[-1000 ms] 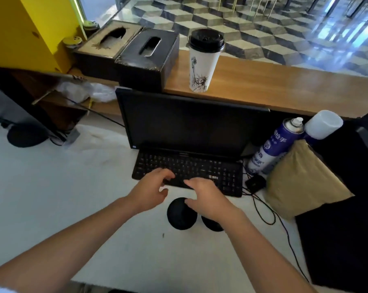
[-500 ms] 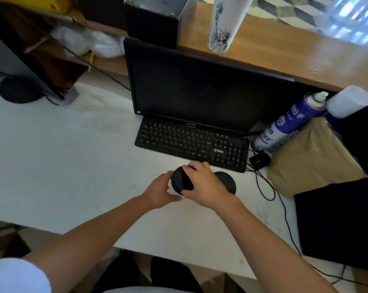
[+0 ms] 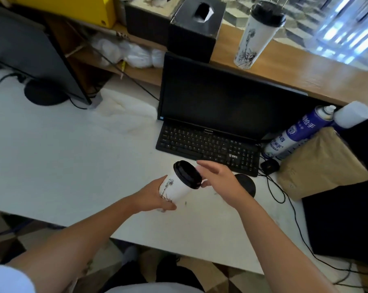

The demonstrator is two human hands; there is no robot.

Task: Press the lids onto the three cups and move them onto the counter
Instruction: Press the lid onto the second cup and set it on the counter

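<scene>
My left hand [image 3: 155, 197] grips the lower body of a tall white paper cup [image 3: 176, 188] with a black drawing, held tilted above the white desk. A black lid [image 3: 187, 174] sits on its rim. My right hand [image 3: 220, 179] is beside the lid with fingers spread, its thumb touching the lid's edge. Another black lid [image 3: 246, 185] shows on the desk behind my right hand, the cup beneath it hidden. A lidded white cup [image 3: 255, 34] stands upright on the wooden counter [image 3: 305, 68].
A black monitor [image 3: 221, 100] and keyboard [image 3: 206, 146] stand between the desk and the counter. Two tissue boxes [image 3: 193, 30] sit on the counter's left. A blue spray can [image 3: 297, 132], brown paper bag [image 3: 318, 163] and cables lie at right. A second monitor [image 3: 30, 51] stands left.
The cup has been lifted off the desk and tilted in my left hand. My right hand has come off the lid's top and opened beside it. The view has pulled back.
</scene>
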